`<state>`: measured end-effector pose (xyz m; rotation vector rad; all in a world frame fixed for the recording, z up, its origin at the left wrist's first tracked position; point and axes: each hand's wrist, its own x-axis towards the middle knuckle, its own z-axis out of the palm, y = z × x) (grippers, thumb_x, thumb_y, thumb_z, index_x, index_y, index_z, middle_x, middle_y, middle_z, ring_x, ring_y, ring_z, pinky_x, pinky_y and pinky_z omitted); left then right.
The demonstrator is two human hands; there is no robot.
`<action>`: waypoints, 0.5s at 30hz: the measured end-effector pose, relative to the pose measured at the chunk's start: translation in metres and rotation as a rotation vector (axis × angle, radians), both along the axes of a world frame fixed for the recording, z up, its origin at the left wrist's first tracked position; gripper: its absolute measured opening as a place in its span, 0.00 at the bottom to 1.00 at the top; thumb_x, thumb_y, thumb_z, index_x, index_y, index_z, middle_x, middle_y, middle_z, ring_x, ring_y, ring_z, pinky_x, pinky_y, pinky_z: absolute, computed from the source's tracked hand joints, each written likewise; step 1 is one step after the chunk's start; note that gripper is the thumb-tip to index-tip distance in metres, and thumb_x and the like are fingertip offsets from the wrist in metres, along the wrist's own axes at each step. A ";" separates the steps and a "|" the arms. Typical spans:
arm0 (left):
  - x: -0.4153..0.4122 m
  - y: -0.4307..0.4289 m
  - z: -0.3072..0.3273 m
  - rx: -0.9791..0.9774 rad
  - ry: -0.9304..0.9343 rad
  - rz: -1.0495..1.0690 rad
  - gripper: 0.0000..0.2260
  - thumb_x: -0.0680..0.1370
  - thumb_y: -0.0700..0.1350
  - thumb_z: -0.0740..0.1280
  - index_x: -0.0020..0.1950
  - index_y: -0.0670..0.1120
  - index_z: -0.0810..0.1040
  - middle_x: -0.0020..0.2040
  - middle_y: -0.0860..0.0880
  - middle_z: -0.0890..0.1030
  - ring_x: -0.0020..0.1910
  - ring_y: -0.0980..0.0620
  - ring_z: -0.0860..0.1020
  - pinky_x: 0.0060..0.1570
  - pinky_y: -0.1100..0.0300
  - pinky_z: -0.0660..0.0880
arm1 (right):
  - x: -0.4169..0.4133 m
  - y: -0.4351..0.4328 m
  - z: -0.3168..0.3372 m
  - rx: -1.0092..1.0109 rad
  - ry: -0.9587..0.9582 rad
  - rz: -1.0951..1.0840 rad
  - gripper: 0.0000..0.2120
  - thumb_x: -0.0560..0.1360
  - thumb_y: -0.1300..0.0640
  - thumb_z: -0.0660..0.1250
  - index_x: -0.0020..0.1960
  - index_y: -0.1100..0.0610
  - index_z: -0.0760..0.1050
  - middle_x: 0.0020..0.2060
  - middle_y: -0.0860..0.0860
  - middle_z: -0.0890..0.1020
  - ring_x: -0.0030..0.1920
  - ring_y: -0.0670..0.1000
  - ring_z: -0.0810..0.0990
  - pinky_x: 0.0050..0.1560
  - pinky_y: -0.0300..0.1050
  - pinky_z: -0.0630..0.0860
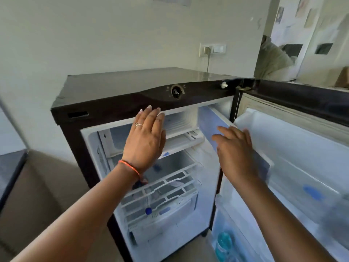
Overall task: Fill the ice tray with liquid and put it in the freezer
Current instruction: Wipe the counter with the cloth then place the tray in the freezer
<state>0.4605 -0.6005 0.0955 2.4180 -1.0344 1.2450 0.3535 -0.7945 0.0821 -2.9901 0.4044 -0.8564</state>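
Blue freezer flap (206, 120) ajar, right hand (237, 150) beside

Freezer (177, 121): a small white box at the very top, inside the little dark fridge (120, 104). Its front is open.
Inside the freezer: a white back wall with ribs and a flat floor. The left part is hidden.
Freezer flap (207, 122): a pale blue little door with a white edge. It is swung open to the right and stands upright.
White tray (194, 134): lies flat at the front right of the freezer floor. It is too blurry to tell if it is the ice tray, or if anything is in it.
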 end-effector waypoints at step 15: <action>0.016 0.062 0.049 0.038 0.135 0.312 0.25 0.80 0.43 0.58 0.76 0.46 0.57 0.70 0.43 0.67 0.71 0.39 0.62 0.73 0.43 0.49 | 0.052 0.116 0.006 0.266 0.169 0.331 0.26 0.77 0.65 0.58 0.74 0.54 0.61 0.72 0.56 0.63 0.66 0.59 0.70 0.65 0.52 0.70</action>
